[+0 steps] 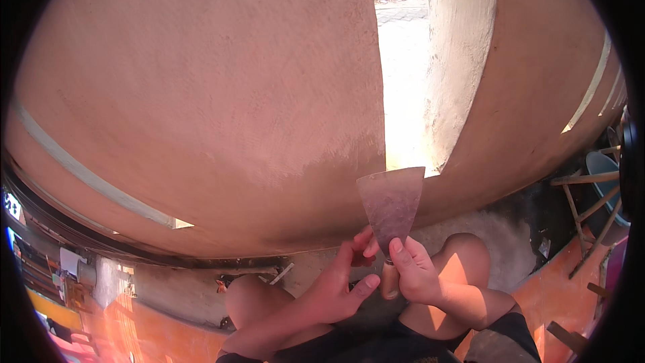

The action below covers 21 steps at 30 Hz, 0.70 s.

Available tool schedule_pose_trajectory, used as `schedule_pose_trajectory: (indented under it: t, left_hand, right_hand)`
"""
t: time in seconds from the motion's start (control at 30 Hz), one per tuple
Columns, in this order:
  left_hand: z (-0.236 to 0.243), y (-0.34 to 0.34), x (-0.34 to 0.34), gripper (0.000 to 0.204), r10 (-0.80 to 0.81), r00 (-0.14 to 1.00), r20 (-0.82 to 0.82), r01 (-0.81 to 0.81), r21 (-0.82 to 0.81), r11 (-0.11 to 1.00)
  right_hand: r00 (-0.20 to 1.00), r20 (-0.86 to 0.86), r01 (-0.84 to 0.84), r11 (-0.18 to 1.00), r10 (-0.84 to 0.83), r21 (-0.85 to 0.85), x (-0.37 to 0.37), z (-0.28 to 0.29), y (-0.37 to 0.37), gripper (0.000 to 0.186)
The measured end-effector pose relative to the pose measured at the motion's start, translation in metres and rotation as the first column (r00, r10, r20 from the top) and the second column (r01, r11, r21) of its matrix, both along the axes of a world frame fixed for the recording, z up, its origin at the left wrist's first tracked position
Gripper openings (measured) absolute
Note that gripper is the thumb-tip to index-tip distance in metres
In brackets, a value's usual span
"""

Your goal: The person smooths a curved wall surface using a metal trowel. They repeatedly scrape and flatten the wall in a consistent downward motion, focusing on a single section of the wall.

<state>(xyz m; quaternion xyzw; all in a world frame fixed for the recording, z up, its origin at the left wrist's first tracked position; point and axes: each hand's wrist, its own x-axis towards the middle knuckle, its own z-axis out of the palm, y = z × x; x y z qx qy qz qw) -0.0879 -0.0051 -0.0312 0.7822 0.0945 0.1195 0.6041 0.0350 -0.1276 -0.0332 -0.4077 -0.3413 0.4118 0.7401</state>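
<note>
The clothing (376, 348) worn is black, its short sleeves (519, 331) ending near the elbows (509, 305), while the forearms (279, 326), the left hand (341, 287), the right hand (415, 274) and the rounded knees (470, 255) are bare.

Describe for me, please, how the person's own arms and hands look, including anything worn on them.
The left hand and right hand are bare, without gloves. The forearms are uncovered, with no watch or bracelet showing. A plain black sleeve shows near the right elbow.
</note>
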Motion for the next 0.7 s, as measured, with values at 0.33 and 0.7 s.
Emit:
schedule_pose_trajectory:
  t: [0.33, 0.7]
  left_hand:
    - [-0.033, -0.008, 0.008, 0.037, -0.263, 0.957, 0.126, 0.283, -0.185, 0.941]
    - [-0.008, -0.013, 0.04, 0.028, -0.361, 0.916, 0.178, 0.389, -0.168, 0.906]
  right_hand:
    - [0.968, 0.127, 0.228, 0.971, -0.218, -0.066, 0.021, 0.041, 0.014, 0.037]
    - [0.734, 0.232, 0.618, 0.77, -0.638, 0.159, 0.039, 0.055, 0.046, 0.044]
